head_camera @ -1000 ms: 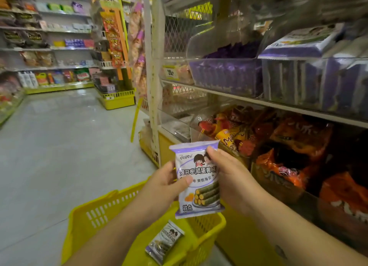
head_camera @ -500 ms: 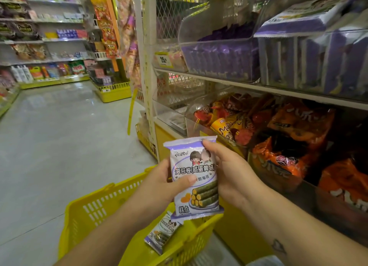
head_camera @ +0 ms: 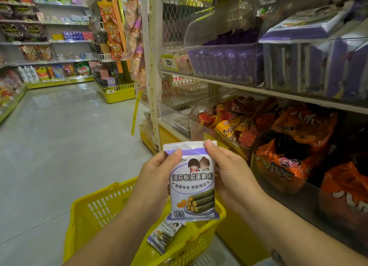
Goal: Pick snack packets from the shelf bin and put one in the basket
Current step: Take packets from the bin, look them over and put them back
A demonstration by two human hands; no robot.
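While the left hand (head_camera: pixel 157 172) and right hand (head_camera: pixel 229 170) pinch the packet (head_camera: pixel 192 186) upright by its top corners just above the basket (head_camera: pixel 95 210), placing looks under way, so next both should lower it in and let go

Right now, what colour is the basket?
The basket is plain yellow, shown best in the head view.

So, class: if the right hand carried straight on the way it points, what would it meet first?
Probably the clear bin by the white post, up-left of the right hand holding the snack packet; depth is unclear.
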